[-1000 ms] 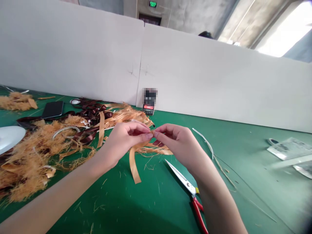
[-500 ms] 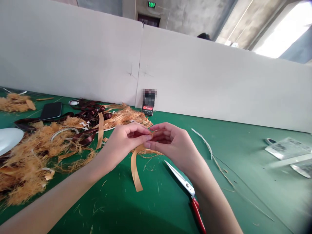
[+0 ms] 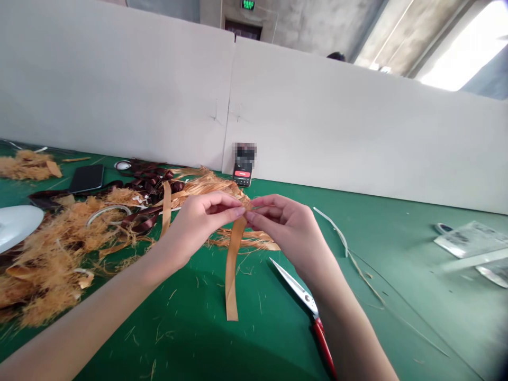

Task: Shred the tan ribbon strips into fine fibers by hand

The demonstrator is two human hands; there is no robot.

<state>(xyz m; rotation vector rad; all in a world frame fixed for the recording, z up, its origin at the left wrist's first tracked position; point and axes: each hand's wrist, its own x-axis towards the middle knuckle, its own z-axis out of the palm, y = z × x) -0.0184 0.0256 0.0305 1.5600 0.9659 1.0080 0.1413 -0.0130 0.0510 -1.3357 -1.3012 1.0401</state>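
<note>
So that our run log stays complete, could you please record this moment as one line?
left hand: pinching golden ribbon | right hand: pinching same ribbon | nearby: red-handled scissors, frayed golden fibres

No writing can be read: the green exit sign (image 3: 248, 5) high beyond the left hand (image 3: 200, 227) and right hand (image 3: 288, 230) is too small, and the red screen label (image 3: 242, 174) on the phone (image 3: 242, 181) just beyond them is too blurred.

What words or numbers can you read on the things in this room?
Green glowing exit-style sign above the doorway: too small to read.
Phone propped by the white wall: red band on its screen, too blurred to read.
Printed sheet on the green table: too blurred to read.
No words can be quoted.
</note>
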